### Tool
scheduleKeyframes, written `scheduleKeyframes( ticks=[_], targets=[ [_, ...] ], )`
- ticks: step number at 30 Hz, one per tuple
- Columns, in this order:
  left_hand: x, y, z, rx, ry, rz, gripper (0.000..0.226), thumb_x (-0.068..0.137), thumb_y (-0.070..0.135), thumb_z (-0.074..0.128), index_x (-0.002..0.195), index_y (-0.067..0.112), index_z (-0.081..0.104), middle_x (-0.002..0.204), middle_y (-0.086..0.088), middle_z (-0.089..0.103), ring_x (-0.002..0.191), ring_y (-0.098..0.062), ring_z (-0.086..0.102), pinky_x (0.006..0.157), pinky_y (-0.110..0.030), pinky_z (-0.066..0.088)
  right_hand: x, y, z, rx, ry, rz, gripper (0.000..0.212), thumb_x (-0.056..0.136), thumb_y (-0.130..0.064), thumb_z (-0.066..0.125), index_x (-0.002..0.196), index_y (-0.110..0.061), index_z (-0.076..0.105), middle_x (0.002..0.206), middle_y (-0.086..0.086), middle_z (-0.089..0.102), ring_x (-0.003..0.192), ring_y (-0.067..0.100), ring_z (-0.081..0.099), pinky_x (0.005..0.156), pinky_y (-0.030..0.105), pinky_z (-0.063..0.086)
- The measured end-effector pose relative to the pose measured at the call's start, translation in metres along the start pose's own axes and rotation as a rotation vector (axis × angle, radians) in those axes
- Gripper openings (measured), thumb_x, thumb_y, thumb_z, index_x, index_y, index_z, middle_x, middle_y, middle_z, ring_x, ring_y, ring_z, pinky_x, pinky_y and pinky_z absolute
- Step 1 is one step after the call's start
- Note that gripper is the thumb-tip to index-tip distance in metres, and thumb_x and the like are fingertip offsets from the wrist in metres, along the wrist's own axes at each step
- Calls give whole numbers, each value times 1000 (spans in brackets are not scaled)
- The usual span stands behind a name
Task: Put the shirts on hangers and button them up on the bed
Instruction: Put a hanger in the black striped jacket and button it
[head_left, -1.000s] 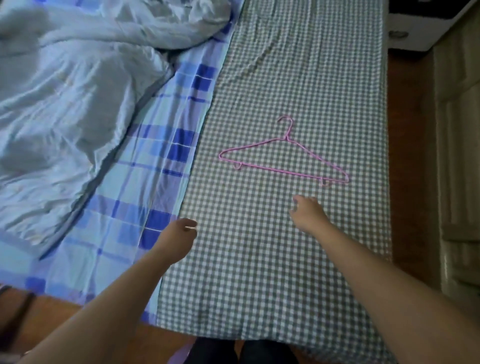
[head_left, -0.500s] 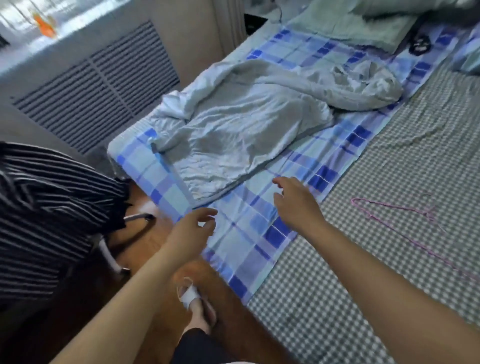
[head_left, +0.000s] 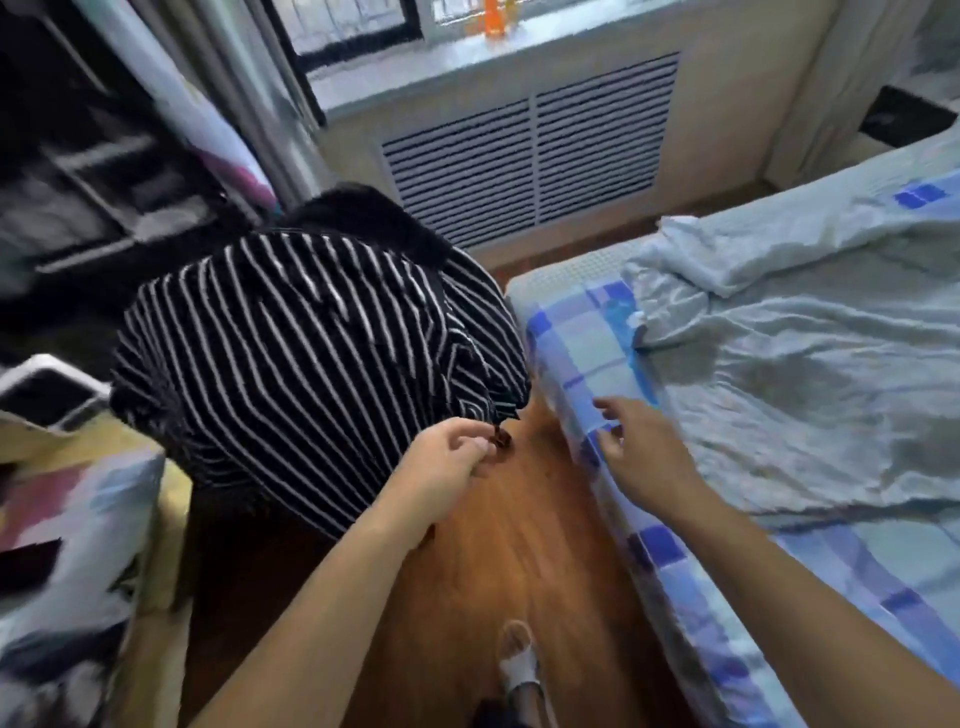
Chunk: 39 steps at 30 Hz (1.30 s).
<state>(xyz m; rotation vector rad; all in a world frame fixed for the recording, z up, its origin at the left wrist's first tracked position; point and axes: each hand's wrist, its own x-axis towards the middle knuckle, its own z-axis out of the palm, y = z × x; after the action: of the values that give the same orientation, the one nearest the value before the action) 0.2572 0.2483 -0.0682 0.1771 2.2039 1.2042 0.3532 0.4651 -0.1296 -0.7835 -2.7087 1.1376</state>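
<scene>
A: What's biggest in view?

B: The bed (head_left: 597, 332), w/ a blue plaid sheet, filling the right side. A rumpled pale grey duvet (head_left: 810, 395) lies on top of it.

A: And the shirt?

B: Black-and-white striped shirt (head_left: 311, 358), left of the bed, draped over sthg dark (a chair, prob., but it's hidden under the cloth). Its lower edge hangs just beside the bed's near corner, above the wood floor (head_left: 498, 545).

A: Behind that?

B: A slatted radiator cover (head_left: 524, 161) on the wall beyond the bed's end, under a windowsill w/ an orange bottle (head_left: 492, 18).

A: Hands?

B: Left hand (head_left: 441, 462) is left of the bed, fingers pinched on the shirt's lower edge, at a small dark bit there (too blurred to name). Right hand (head_left: 639, 452) is over the bed's edge, fingers spread and loose, holding nothing; whether it touches the sheet I can't tell.

A: Anything smaller?

B: One foot in a white slipper (head_left: 519, 665) on the floor, left of the bed.
</scene>
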Motion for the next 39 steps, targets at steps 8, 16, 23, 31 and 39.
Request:
scheduleKeyframes(
  ticks=[8, 16, 23, 31, 39],
  targets=[
    [-2, -18, -158, -231, 431, 11, 24, 106, 15, 49, 112, 25, 70, 100, 5, 76, 89, -10, 73, 91, -35, 58, 109, -165, 60, -12, -96, -315, 40, 93, -11, 60, 133, -14, 62, 122, 11, 62, 107, 27, 63, 96, 38, 49],
    [-18, -12, -221, -264, 683, 58, 26, 105, 11, 50, 108, 26, 71, 95, 8, 76, 88, -11, 74, 93, -39, 58, 173, -253, 54, 17, -106, -547, 32, 96, -17, 56, 127, -18, 66, 119, -2, 58, 107, 17, 61, 100, 33, 47],
    [15, 6, -248, -90, 610, 172, 26, 104, 13, 52, 106, 31, 71, 98, 7, 75, 90, -6, 72, 94, -37, 58, 255, -278, 43, -172, -27, -514, 40, 98, -14, 52, 137, -13, 60, 134, 11, 59, 125, 30, 54, 109, 35, 38],
    [54, 18, -323, 8, 392, 335, 26, 103, 14, 55, 101, 32, 73, 99, 17, 74, 92, -4, 71, 95, -38, 56, 312, -325, 79, -241, -65, -308, 24, 101, -23, 56, 116, -11, 69, 119, 15, 68, 117, 35, 60, 91, 34, 43],
    [93, 19, -399, 12, 306, 503, 27, 101, 9, 58, 97, 29, 75, 95, 13, 76, 89, -6, 72, 94, -34, 55, 235, -377, 21, 100, 423, -545, 19, 91, -9, 68, 107, -10, 78, 91, -10, 65, 90, 7, 62, 82, 13, 39]
  ],
)
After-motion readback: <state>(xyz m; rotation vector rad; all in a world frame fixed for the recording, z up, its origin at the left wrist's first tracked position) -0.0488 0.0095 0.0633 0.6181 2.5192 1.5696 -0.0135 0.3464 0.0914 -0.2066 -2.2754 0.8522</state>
